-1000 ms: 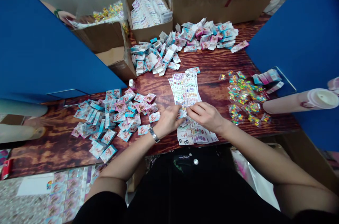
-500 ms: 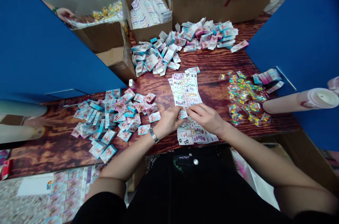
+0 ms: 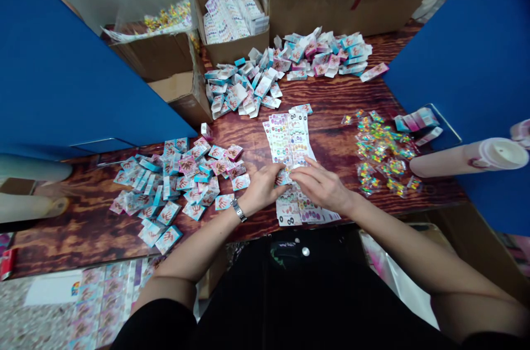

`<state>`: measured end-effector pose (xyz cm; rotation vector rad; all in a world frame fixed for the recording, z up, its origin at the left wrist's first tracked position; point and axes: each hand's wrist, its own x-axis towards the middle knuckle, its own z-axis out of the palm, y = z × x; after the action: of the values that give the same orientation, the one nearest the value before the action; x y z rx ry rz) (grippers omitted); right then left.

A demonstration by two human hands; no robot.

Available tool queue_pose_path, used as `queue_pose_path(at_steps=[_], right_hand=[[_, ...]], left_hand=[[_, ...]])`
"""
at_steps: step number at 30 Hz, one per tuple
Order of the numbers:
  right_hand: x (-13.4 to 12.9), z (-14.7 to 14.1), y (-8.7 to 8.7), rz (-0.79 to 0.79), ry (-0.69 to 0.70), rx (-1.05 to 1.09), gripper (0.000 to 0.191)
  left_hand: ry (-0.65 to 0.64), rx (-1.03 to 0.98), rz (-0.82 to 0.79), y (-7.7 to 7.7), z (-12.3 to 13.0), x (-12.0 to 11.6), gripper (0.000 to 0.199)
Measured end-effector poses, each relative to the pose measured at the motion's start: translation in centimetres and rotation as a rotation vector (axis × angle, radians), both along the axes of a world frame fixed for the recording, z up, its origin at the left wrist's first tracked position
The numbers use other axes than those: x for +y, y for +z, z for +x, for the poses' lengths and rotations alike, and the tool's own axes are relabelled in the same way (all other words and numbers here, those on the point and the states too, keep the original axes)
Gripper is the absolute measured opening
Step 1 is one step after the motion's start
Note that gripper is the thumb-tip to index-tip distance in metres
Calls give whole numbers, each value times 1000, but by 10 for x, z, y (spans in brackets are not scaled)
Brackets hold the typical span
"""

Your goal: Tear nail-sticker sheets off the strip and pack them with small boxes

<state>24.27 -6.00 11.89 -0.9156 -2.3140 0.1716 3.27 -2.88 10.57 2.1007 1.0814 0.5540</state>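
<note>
Over the printed paper strips (image 3: 298, 143), my left hand (image 3: 261, 189) grips a small printed box (image 3: 283, 176) between thumb and fingers. Against the box's right end, the fingers of my right hand (image 3: 321, 185) are pinched together; whatever they hold, if anything, is too small to make out. The strips lie in overlapping stacks under both hands. To the left spreads a pile of small closed boxes (image 3: 186, 173) in blue and pink. Little clear bags with colourful pieces (image 3: 383, 146) lie to the right.
Open-flapped small boxes (image 3: 248, 85) are heaped at the back. Behind them stand a carton of paper strips (image 3: 238, 51), a large carton (image 3: 351, 8) and an open carton (image 3: 196, 99). Blue panels (image 3: 83, 63) flank the table; a pale cylinder (image 3: 451, 159) juts in at right.
My right hand has shifted slightly at the box's end, its fingers changing position. My left hand keeps its grip. Another person's hand at the back left has gone out of view.
</note>
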Motion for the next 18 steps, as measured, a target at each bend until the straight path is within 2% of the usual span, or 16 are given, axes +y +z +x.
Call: queue_pose_path(at_steps=[4,8,11,15,18], right_hand=[[-2,-3,1,-172,-166,174,23],[-5,-10,5,-339,-332,271,14],[-5,-15,7,-358,-358,264,13],[-3,-18,9,-373,-390,243,11],[-1,-19,9,-475,-416,301,11]], left_hand=[[21,-54,46,-5,0,-2,45],[51,-10,184,-13,0,-6,44],[47,44,299,-16,1,-10,43],[28,83,393,-13,4,-13,42],[41,81,413,-10,5,-14,40]])
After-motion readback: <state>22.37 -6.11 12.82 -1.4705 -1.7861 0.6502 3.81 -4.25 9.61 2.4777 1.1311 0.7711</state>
